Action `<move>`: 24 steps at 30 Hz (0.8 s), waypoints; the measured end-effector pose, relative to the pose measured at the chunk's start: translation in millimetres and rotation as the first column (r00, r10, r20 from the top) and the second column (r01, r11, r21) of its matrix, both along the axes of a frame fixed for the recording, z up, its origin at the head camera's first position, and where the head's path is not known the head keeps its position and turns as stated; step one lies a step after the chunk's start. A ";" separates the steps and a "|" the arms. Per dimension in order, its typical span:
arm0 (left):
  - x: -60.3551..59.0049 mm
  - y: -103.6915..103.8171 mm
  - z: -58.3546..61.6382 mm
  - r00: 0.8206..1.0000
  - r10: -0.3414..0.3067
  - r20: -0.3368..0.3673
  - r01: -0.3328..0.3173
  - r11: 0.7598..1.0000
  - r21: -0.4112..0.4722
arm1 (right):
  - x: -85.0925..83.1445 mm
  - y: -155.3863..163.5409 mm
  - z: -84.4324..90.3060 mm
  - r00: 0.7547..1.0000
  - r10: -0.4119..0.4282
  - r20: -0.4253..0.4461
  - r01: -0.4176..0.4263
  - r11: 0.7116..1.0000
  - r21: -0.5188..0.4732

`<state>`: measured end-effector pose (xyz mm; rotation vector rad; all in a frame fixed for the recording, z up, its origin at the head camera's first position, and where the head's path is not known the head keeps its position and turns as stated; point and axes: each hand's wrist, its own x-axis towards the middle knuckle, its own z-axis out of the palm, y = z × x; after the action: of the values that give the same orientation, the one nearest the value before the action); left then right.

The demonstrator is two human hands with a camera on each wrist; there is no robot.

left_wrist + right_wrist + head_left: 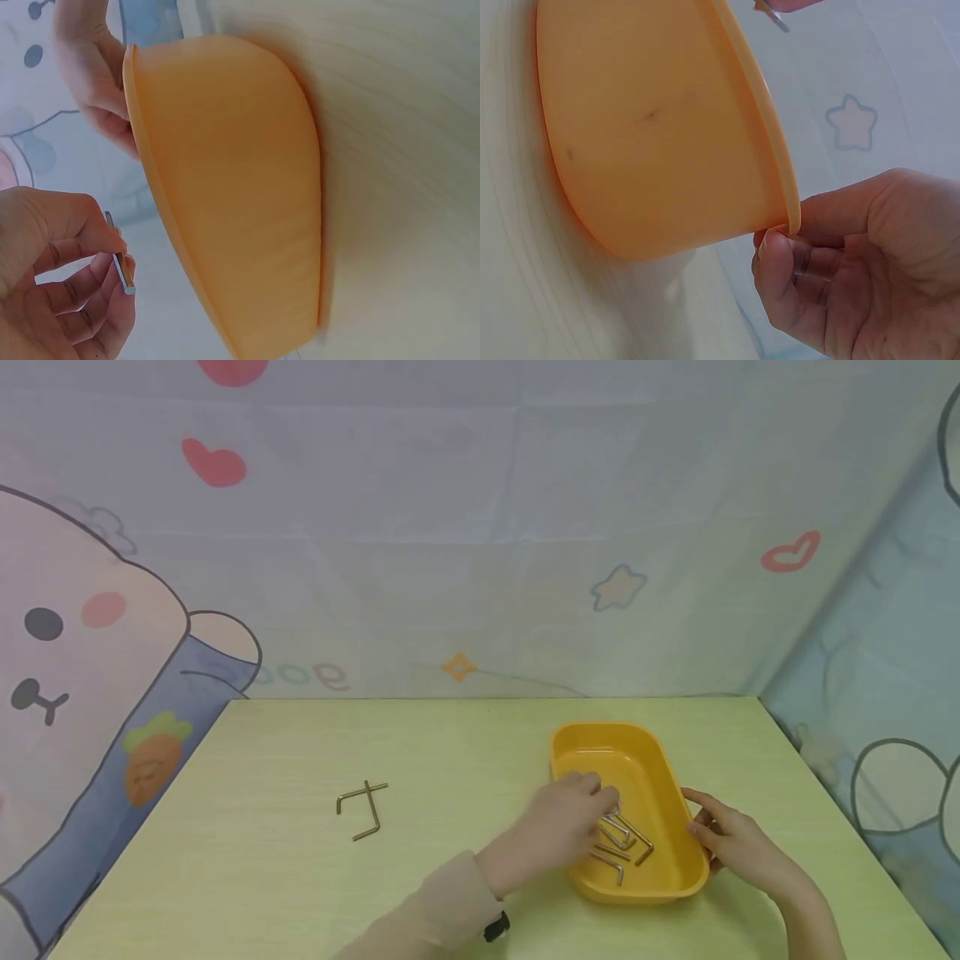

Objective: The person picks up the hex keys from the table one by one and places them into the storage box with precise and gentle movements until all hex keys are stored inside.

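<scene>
Hex key (pixel 120 262) being pinched by left hand (pixel 558 827) fingertips over yellow tray (pixel 678 827), right hand (pixel 731 843) fingers gripping its rim, steadying it

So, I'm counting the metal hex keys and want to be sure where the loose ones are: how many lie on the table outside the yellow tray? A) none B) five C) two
C: two hex keys lie crossed on the table, well to the left of the yellow tray, while the left hand pinches another one over the tray.
</scene>
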<state>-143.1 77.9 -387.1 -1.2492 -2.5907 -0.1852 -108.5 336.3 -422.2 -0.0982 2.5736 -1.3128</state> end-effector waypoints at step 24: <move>4.1 49.2 -6.9 0.962 -0.188 0.196 0.237 0.935 -0.264 | 1.7 0.1 3.4 1.000 0.021 -0.002 -0.021 1.000 -0.011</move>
<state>-139.0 127.1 -394.0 -1.6868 -2.6902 0.0503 -106.8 336.4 -418.8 -0.1283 2.5603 -1.3198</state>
